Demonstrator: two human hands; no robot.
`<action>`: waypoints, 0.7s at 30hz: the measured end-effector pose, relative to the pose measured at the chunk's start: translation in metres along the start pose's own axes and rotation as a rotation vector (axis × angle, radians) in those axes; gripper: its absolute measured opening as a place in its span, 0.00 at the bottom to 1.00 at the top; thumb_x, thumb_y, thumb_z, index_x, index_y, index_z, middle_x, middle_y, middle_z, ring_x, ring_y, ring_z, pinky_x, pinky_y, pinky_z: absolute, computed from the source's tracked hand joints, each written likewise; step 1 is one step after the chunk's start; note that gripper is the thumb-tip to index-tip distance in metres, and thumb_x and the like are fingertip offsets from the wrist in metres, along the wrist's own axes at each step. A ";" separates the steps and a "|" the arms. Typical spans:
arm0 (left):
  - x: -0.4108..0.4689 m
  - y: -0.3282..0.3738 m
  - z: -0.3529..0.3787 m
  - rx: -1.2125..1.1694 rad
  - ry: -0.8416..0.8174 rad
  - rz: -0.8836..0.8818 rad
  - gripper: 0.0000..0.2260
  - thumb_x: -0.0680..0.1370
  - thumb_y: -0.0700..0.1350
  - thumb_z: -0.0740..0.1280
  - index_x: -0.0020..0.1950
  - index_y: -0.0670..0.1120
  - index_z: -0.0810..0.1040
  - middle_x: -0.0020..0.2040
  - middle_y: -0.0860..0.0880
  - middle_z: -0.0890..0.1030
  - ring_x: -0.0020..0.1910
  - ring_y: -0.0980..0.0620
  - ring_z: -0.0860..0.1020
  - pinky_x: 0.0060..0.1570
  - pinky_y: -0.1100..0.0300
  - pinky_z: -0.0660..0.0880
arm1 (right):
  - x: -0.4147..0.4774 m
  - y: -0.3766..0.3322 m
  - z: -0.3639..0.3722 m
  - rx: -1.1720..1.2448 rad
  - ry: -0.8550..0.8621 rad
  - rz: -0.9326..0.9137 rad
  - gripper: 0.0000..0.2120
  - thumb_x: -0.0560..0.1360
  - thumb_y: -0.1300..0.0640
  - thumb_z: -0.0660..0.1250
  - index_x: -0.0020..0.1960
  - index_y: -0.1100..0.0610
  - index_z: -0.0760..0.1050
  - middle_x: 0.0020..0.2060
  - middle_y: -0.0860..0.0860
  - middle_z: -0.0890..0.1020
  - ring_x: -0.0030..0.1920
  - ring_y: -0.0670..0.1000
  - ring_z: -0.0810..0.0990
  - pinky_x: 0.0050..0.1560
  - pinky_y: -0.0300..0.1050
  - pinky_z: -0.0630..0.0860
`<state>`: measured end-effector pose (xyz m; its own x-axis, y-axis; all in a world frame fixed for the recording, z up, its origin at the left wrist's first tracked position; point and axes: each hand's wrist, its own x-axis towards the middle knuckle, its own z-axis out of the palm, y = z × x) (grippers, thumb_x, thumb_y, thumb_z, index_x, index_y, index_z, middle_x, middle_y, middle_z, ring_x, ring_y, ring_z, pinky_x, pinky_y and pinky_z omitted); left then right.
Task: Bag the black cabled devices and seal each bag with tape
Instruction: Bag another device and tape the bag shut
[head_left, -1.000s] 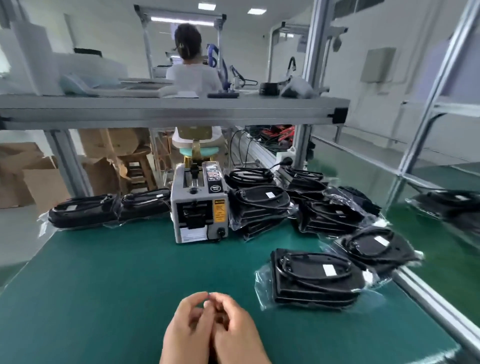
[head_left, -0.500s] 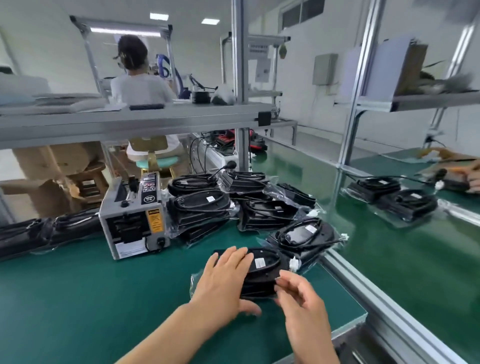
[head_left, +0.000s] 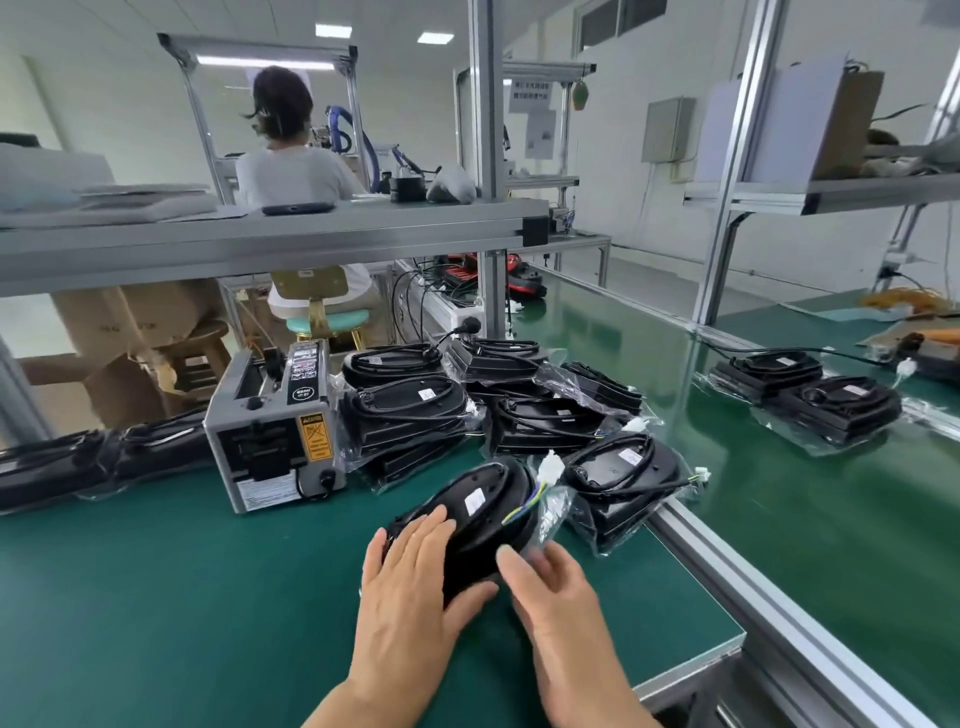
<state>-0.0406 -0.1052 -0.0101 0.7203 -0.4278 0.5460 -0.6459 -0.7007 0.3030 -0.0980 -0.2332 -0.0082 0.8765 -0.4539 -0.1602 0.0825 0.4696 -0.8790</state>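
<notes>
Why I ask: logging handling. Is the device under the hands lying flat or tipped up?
Tipped: the black device leans on one edge, labelled face slanted, left hand spread on it.

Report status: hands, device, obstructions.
Left hand flat on device, open. Right hand at its near edge, blurred, grip unclear. Device tilted, seal not visible. Bagged units close on right; dispenser behind left.

White walls and ceiling lights close the room. An aluminium post rises from the green bench. Left of the post runs a grey shelf. Beyond it, also left of the post, a person sits on a stool, with cardboard boxes farther left. Right of the post lie a glossy green belt and a grey wall cabinet.
</notes>
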 end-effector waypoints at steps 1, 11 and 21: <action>-0.003 0.000 -0.003 -0.061 0.025 -0.061 0.29 0.64 0.50 0.82 0.60 0.39 0.81 0.63 0.46 0.81 0.63 0.49 0.78 0.71 0.46 0.65 | 0.001 -0.003 0.010 0.008 -0.101 -0.009 0.35 0.65 0.55 0.81 0.68 0.60 0.72 0.60 0.56 0.82 0.61 0.55 0.81 0.67 0.53 0.74; -0.028 -0.006 -0.043 -0.322 0.091 -0.303 0.23 0.70 0.54 0.76 0.64 0.51 0.79 0.68 0.61 0.75 0.68 0.60 0.72 0.71 0.53 0.64 | 0.008 -0.005 0.064 -0.178 -0.310 -0.143 0.33 0.64 0.61 0.74 0.68 0.61 0.69 0.47 0.53 0.86 0.44 0.48 0.84 0.48 0.43 0.81; 0.038 0.007 -0.114 -0.531 0.128 -0.414 0.11 0.65 0.59 0.76 0.44 0.60 0.80 0.36 0.54 0.79 0.33 0.55 0.76 0.35 0.58 0.73 | -0.007 -0.023 0.082 -0.455 -0.548 -0.222 0.25 0.67 0.64 0.75 0.59 0.42 0.77 0.54 0.41 0.85 0.55 0.39 0.83 0.52 0.33 0.77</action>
<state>-0.0469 -0.0615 0.1021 0.9200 -0.0913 0.3812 -0.3842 -0.4026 0.8308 -0.0675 -0.1784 0.0500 0.9828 -0.0034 0.1848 0.1847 -0.0035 -0.9828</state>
